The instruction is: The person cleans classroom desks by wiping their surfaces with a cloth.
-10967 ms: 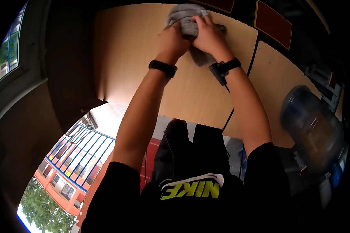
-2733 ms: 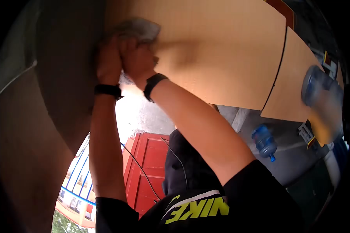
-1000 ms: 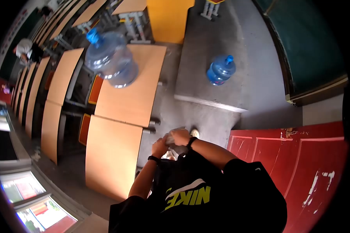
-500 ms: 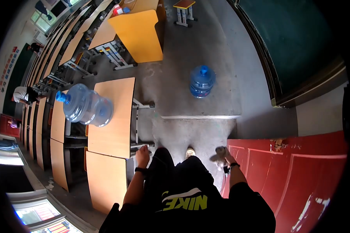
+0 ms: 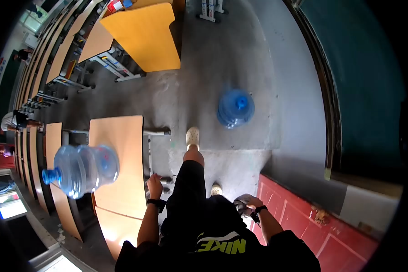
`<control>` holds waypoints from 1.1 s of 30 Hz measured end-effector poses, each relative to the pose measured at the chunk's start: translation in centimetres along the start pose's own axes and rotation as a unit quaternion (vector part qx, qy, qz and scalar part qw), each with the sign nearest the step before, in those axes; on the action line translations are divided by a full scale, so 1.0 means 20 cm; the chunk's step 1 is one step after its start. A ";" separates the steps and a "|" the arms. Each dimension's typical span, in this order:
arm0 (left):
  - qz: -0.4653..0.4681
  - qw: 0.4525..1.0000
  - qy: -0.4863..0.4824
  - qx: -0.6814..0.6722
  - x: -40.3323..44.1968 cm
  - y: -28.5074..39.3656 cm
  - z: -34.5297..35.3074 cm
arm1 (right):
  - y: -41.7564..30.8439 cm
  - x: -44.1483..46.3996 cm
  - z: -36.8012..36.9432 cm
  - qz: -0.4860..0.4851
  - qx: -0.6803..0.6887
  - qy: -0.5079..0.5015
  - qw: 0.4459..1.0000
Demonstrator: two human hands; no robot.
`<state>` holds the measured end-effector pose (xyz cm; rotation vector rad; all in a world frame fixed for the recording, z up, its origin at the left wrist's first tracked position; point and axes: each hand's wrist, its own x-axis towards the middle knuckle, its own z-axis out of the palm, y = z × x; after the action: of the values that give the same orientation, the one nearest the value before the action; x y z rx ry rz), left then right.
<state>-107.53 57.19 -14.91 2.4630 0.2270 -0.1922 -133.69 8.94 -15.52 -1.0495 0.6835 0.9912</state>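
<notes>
In my right hand (image 5: pixel 255 203), low at the right of my body, is a bunched grey cloth (image 5: pixel 243 202). My left hand (image 5: pixel 154 186) hangs beside the near desk's edge with its fingers curled; what is in it, if anything, is too small to make out. To its left, a large clear-blue water bottle (image 5: pixel 84 170) stands on the light wood desk (image 5: pixel 122 136). Another blue water bottle (image 5: pixel 235 109) stands upright on the raised grey floor ahead.
A yellow lectern (image 5: pixel 145 36) stands ahead on the left, with rows of desks (image 5: pixel 61 56) beyond. A person (image 5: pixel 16 120) bends over desks at far left. A red door (image 5: pixel 299 217) is at the right, below a dark green board (image 5: pixel 362 90). A floor step crosses ahead.
The view has moved from the wiped desk to the open floor and advanced. My hands have parted, the cloth staying in my right. One foot is now forward, at the step.
</notes>
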 end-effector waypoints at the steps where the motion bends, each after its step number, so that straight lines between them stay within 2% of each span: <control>1: 0.000 0.998 -0.013 0.063 0.14 0.07 0.03 | -0.44 -0.13 0.11 -0.010 -0.152 0.035 0.988; 3: -0.109 0.975 -0.120 -0.150 0.41 0.29 0.04 | -1.13 -0.35 0.28 -0.018 -0.213 0.073 0.974; 4: -0.010 0.981 -0.143 -0.130 0.55 0.41 0.04 | -1.44 -0.46 0.36 -0.015 -0.203 0.092 0.975; 5: 0.018 0.973 -0.133 -0.186 0.70 0.47 0.13 | -1.59 -0.49 0.39 0.020 -0.114 0.120 0.986; 6: 0.105 0.978 -0.122 -0.135 0.86 0.65 0.10 | -1.75 -0.52 0.42 0.049 -0.022 0.155 0.986; 7: 0.187 0.973 -0.103 -0.081 1.00 0.79 0.10 | -1.88 -0.53 0.41 0.036 0.028 0.159 0.986; 8: 0.133 0.969 -0.144 -0.150 1.16 0.96 0.13 | -2.01 -0.56 0.38 0.007 0.044 0.164 0.985; 9: 0.182 0.959 -0.151 -0.158 1.34 1.08 0.16 | -2.16 -0.61 0.37 -0.023 0.060 0.168 0.984; 10: 0.278 0.943 -0.124 -0.133 1.50 1.24 0.14 | -2.32 -0.68 0.40 -0.072 0.047 0.173 0.981; 12: 0.281 0.945 -0.148 -0.072 1.77 1.62 0.05 | -2.30 -0.64 0.24 -0.084 0.054 0.219 0.971; 15: 0.314 0.938 -0.126 -0.076 2.01 2.34 -0.28 | -2.18 -0.54 0.02 -0.101 0.098 0.295 0.945; 16: 0.325 0.935 -0.121 -0.074 2.06 2.55 -0.40 | -2.21 -0.54 0.05 -0.117 0.128 0.322 0.931; 17: 0.334 0.932 -0.117 -0.073 2.11 2.69 -0.46 | -2.02 -0.41 -0.11 -0.135 0.137 0.340 0.921; 19: 0.373 0.916 -0.114 -0.097 2.21 2.82 -0.46 | -1.99 -0.37 -0.09 -0.088 0.107 0.412 0.901; 21: 0.385 0.905 -0.134 -0.119 2.29 2.90 -0.45 | -1.75 -0.17 -0.25 -0.036 -0.092 0.479 0.872; 22: 0.381 0.902 -0.128 -0.156 2.30 2.93 -0.45 | -1.98 -0.28 -0.05 -0.007 -0.157 0.486 0.860; 26: 0.307 0.905 -0.190 -0.226 2.44 3.03 -0.54 | -2.30 -0.18 -0.10 0.059 -0.270 0.371 0.887; 31: 0.190 0.925 -0.221 -0.243 2.81 3.25 -0.67 | -2.78 -0.02 -0.50 0.087 -0.346 0.294 0.887; 33: 0.198 0.932 -0.209 -0.221 3.05 3.35 -0.62 | -3.05 0.09 -0.67 0.068 -0.395 0.284 0.871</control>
<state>-32.99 20.04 22.86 1.9126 -0.3732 -0.4301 -77.63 -12.74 1.50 -2.0944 0.8523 1.1186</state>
